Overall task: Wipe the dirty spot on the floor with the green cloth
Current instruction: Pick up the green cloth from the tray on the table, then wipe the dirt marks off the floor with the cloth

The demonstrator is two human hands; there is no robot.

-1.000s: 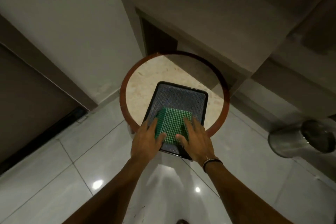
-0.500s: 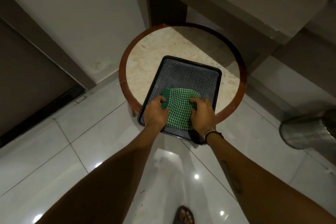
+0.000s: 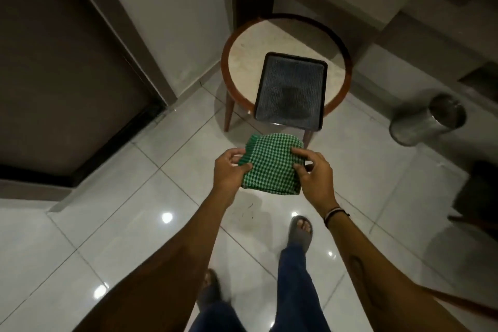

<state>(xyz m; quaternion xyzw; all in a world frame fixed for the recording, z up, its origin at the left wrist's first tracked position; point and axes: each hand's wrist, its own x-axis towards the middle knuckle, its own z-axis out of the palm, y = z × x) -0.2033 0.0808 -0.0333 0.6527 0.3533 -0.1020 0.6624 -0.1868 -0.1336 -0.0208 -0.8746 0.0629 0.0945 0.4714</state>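
Note:
The folded green checked cloth [image 3: 270, 163] is in the air in front of me, above the floor tiles. My left hand [image 3: 229, 171] grips its left edge and my right hand [image 3: 314, 174] grips its right edge. Faint dark scribble-like marks, the dirty spot [image 3: 246, 210], show on the glossy white tile just below the cloth, between my forearms. The black tray [image 3: 291, 89] on the round table [image 3: 242, 62] holds nothing now.
The round wood-rimmed table stands on thin legs ahead. A steel bin [image 3: 428, 118] stands to the right. A dark door [image 3: 54, 62] fills the left. A dark object [image 3: 479, 191] is at the right edge. My sandalled feet [image 3: 300, 229] stand on the tiles.
Both hands closed on the cloth on the tray, lifted it off and drew it back toward me. I have stepped back from the table; the tray is left bare.

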